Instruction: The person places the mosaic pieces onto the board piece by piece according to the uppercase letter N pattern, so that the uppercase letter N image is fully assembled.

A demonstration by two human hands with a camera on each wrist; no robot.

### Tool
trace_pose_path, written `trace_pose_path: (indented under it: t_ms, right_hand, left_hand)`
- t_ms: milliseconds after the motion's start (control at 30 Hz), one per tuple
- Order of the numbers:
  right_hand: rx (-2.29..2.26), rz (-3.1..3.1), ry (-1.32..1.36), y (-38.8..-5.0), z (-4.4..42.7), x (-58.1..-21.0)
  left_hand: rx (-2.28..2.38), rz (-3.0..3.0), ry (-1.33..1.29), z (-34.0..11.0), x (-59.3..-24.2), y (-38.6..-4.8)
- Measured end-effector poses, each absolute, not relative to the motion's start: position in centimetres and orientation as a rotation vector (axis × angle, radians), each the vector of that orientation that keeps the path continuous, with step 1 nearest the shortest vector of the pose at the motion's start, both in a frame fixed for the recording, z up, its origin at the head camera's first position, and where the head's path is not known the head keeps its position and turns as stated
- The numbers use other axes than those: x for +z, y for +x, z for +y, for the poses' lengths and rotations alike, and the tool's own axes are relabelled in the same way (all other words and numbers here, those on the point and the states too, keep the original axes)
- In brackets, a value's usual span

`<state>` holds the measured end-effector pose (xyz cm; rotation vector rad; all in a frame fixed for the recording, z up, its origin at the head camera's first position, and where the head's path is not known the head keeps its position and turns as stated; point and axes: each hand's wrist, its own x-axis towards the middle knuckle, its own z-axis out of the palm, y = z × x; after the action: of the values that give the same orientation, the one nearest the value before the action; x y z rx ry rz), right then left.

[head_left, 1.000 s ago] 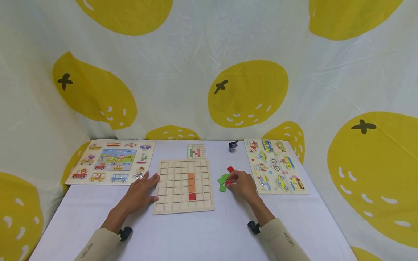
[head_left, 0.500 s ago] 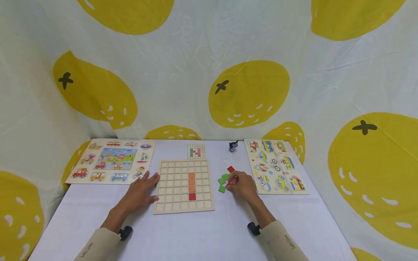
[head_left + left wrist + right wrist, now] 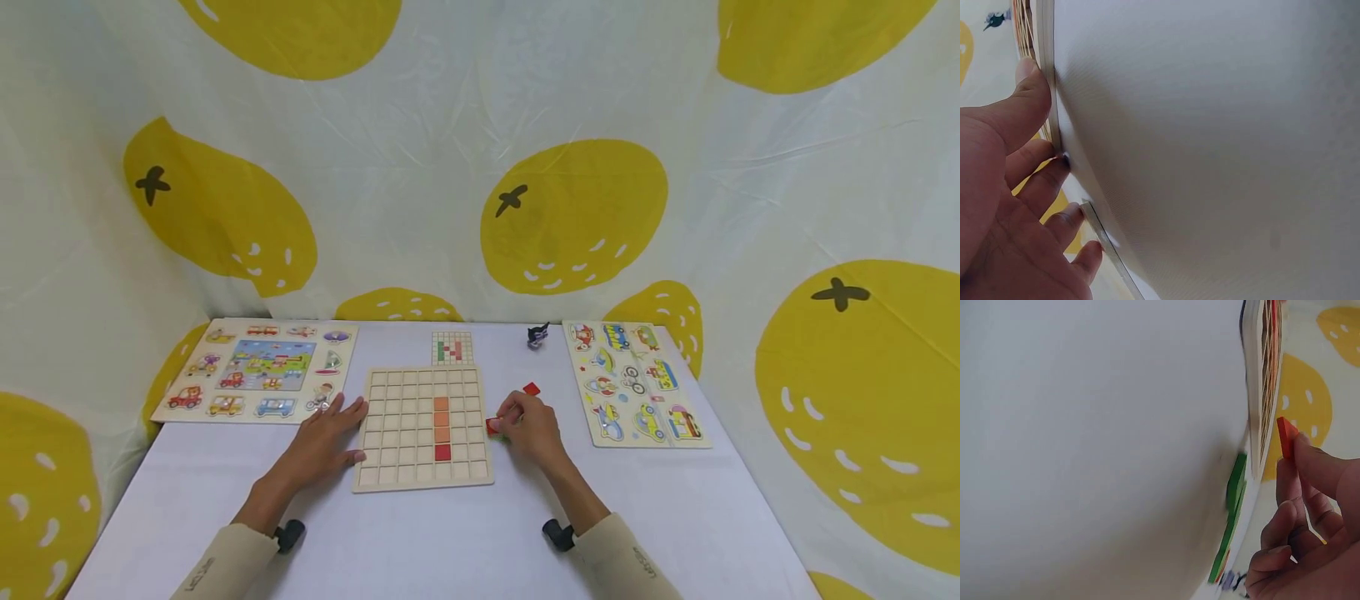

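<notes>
Between thumb and fingers my right hand pinches a red square tile, lifted just right of the wooden grid board. Green tiles lie on the table under that hand, mostly covered by it in the head view. Another red tile rests behind the hand. One column of the board carries several orange tiles with a red tile at the near end. My left hand lies with spread fingers, thumb and fingertips touching the board's left edge.
Behind the board is a small pattern card with coloured squares. A vehicle puzzle board lies at the left, another puzzle board at the right. A small dark figurine stands at the back.
My right hand has picked the red tile out of the loose pile and moved left with it toward the grid board. The left hand has stayed in place.
</notes>
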<state>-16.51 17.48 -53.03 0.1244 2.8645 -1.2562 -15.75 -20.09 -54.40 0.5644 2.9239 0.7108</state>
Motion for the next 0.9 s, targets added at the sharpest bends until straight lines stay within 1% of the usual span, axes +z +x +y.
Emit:
trace_pose_path:
  t_ms: [433,900]
  right_hand:
    - [-1.267,2.739,-0.025,-16.4,10.8,-53.2]
    - [-1.034,2.828,-0.070,-17.7,7.5,-53.5]
  left_hand:
    - [0.701,2.931,0.570,-20.2,-54.8,-15.9]
    - [0.706,2.929,0.591,-20.1,-54.5,-15.8]
